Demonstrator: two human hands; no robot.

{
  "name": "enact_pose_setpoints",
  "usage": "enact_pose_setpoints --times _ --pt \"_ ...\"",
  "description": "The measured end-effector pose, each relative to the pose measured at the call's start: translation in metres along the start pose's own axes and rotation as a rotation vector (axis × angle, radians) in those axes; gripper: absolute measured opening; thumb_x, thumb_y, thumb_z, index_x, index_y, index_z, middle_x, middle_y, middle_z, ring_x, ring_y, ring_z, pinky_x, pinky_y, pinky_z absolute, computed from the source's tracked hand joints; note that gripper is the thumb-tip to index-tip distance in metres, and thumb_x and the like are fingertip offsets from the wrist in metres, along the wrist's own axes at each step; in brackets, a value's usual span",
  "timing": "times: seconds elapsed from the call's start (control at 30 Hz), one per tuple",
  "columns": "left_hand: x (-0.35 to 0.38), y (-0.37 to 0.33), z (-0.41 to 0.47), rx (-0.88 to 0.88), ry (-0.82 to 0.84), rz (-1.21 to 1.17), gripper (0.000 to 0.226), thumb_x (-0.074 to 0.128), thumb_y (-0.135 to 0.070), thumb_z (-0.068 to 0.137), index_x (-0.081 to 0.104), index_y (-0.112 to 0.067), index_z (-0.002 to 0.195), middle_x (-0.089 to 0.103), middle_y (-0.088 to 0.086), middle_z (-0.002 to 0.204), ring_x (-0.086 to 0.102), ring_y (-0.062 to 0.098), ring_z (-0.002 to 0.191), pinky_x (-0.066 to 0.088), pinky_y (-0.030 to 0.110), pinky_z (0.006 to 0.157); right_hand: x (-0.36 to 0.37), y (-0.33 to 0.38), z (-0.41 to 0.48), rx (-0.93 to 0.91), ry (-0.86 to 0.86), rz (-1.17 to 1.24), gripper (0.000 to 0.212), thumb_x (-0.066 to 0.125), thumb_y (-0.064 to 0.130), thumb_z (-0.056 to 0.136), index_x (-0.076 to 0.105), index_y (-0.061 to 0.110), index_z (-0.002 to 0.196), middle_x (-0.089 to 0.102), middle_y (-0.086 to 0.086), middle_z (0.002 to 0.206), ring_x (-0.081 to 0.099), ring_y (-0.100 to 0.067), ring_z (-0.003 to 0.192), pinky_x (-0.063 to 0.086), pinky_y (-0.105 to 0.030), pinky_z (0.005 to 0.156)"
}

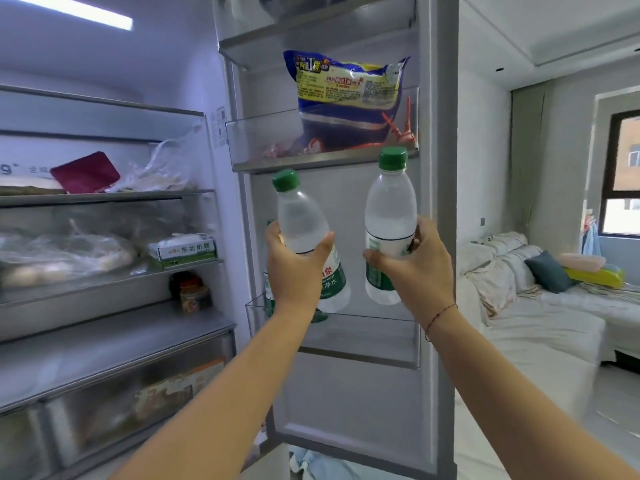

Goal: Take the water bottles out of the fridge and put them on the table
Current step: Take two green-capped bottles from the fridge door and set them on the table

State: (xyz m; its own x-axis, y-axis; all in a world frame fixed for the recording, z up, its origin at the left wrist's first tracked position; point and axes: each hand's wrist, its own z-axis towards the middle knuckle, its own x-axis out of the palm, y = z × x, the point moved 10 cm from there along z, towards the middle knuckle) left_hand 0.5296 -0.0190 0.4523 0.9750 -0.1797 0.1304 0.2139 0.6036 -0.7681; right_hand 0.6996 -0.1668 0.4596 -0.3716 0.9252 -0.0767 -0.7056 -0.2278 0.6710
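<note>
Visible body parts: two forearms and two hands. The left forearm (225,393) is bare along its whole visible length, wrist included, and the left hand (294,268) is bare too. The right forearm (502,393) is also bare and carries the one worn item: a thin cord bracelet (441,314), dark red, a single narrow strand lying at a slant across the wrist just below the right hand (415,268). Knot or clasp: too small to tell.
</note>
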Motion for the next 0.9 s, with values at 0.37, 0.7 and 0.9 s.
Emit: enact_pose_setpoints --times 0.37,0.7,0.9 --pt "-0.124 -0.024 -0.064 -0.045 -0.252 0.209 0.064 0.082 -0.038 0.068 0.049 -0.024 0.12 0.065 -0.002 0.11 0.064 0.017 0.098 0.055 0.039 0.083 0.061 0.04 -0.062 0.043 0.356 0.299 0.063 0.085 0.029 0.062 0.052 0.022 0.115 0.061 0.017 0.095 0.059 0.002 0.088 0.046 -0.015 0.069" --pt "-0.318 -0.084 -0.171 -0.119 -0.539 0.455 0.059 0.08 -0.033 0.071 0.048 -0.023 0.12 0.064 -0.007 0.103 0.063 0.009 0.089 0.046 0.02 0.063 0.142 0.131 -0.222 0.103 0.741 0.559 0.055 0.086 0.023 0.062 0.055 0.024 0.108 0.067 0.009 0.098 0.065 -0.007 0.089 0.052 -0.024 0.072" --pt "-0.444 -0.151 -0.259 -0.143 -0.683 0.551 0.056 0.08 -0.031 0.07 0.048 -0.026 0.116 0.062 -0.011 0.099 0.062 0.008 0.087 0.047 0.019 0.064 0.17 0.236 -0.353 0.089 0.958 0.67 0.059 0.086 0.023 0.062 0.054 0.022 0.112 0.066 0.009 0.1 0.064 -0.006 0.091 0.05 -0.02 0.071"
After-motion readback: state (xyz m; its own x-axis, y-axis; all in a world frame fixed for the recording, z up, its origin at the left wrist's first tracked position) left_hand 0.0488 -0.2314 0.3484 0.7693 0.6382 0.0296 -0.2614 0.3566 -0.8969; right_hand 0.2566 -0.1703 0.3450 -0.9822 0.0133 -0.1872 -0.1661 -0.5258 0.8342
